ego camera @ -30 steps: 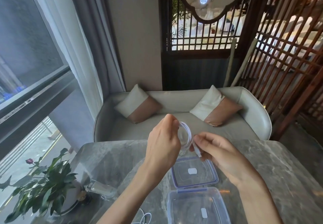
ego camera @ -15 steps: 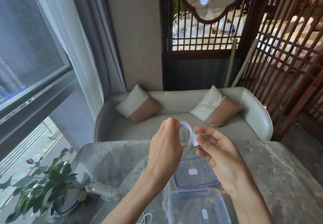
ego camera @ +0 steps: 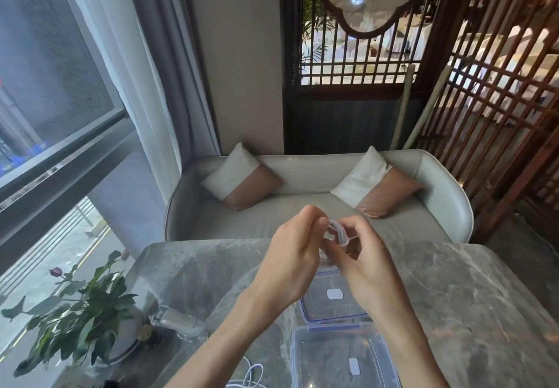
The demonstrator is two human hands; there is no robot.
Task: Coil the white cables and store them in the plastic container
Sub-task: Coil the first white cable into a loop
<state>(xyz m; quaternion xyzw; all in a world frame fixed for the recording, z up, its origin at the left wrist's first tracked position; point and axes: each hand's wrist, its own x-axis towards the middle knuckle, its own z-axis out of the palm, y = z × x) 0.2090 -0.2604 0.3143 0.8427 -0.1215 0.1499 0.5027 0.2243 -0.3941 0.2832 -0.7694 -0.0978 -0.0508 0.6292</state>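
Observation:
A small coil of white cable (ego camera: 336, 231) is held up over the far part of the marble table (ego camera: 469, 297). My left hand (ego camera: 295, 254) pinches the coil's left side. My right hand (ego camera: 361, 262) has its fingers closed on the coil's right side, and most of the coil is hidden between the two hands. Below them lies a clear lid with a blue rim (ego camera: 328, 300). Nearer to me stands the open clear plastic container (ego camera: 341, 357), with nothing visible in it. Another white cable (ego camera: 251, 375) lies loose at the table's near edge.
A potted plant (ego camera: 78, 312) stands at the table's left side, with a small glass object (ego camera: 178, 322) beside it. Behind the table is a grey sofa (ego camera: 302, 206) with two cushions. A window is on the left, a wooden lattice screen on the right.
My right hand has closed in on the coil from the right, and both hands now grip it close together. The coil looks squeezed smaller than before.

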